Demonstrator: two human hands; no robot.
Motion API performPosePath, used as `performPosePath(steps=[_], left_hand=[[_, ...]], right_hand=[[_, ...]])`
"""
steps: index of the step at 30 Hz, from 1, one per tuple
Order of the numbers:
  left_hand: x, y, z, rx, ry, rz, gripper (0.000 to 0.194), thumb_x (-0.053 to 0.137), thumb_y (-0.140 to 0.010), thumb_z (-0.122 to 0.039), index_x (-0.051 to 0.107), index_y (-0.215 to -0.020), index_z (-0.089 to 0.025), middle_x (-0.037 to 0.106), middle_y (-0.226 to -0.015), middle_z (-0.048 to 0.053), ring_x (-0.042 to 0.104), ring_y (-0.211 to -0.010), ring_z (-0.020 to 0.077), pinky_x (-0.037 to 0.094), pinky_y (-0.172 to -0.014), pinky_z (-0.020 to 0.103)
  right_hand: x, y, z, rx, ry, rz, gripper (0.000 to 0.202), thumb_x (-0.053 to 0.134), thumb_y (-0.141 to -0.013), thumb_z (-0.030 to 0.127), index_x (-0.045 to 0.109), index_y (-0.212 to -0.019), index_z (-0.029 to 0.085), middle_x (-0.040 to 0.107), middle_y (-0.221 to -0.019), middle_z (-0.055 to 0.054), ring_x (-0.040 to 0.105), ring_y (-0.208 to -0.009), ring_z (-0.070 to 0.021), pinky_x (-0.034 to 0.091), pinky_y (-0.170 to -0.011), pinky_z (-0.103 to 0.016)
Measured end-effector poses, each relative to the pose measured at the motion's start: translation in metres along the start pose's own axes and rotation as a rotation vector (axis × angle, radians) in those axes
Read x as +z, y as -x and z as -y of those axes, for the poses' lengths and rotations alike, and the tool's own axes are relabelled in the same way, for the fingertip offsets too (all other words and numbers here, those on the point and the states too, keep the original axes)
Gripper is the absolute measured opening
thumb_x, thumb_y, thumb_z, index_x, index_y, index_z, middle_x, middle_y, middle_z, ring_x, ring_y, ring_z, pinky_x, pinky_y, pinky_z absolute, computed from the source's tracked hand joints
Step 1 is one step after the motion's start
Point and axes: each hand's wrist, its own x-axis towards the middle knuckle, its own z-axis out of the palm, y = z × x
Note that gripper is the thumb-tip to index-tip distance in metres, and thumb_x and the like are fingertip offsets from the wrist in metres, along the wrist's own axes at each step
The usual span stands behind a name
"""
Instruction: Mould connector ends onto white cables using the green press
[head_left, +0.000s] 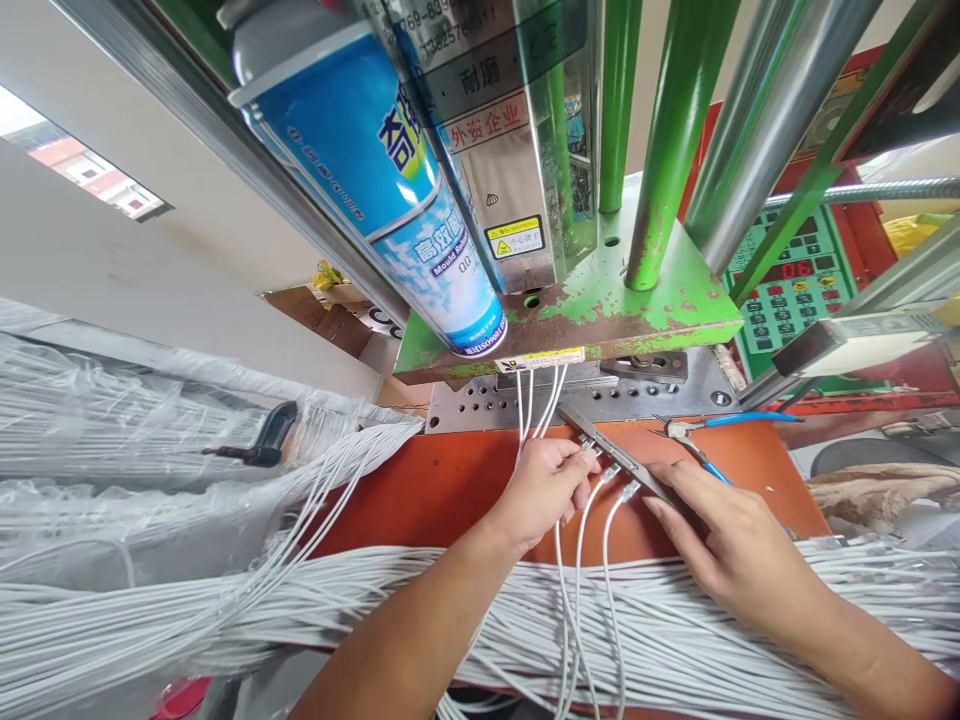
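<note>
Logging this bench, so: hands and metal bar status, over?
Left hand pinching at the cable connectors. Right hand gripping the metal bar. Pliers close by right hand.

1. One left hand, one right hand.
2. One metal bar between.
3. Three hanging cables below it.
4. Four upper cables beyond the left hand.
5. One spray can farther off.
6. One pair of pliers beyond the right hand.
</note>
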Motion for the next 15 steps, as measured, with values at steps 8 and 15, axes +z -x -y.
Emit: performPosePath(steps=[8,15], left_hand=[[-0.013,-0.002,-0.003,-0.018,0.062,0.147,0.03,0.055,-0.096,-0.042,0.062,-0.086,-0.015,0.062,-0.059,0.001,0.055,-0.042,0.0112,0.04,-0.042,0.021],[-0.028,-0.002,-0.001,-0.017,-0.13,0.059,0.025,0.059,-0.091,-0.036,0.064,-0.08,-0.015,0.046,-0.051,-0.006,0.036,-0.042,0.0048,0.026,-0.045,0.018]], right_hand=[[0.0,0.002,-0.002,0.049,-0.013,-0.061,0.015,0.052,-0.106,0.033,0.059,-0.118,0.026,0.068,-0.104,-0.003,0.066,-0.088,-0.0189,0.05,-0.078,-0.032],[-0.001,0.003,-0.003,0.028,0.048,-0.121,0.016,0.051,-0.106,0.032,0.059,-0.119,0.025,0.067,-0.103,-0.005,0.066,-0.089,-0.0196,0.05,-0.079,-0.033]])
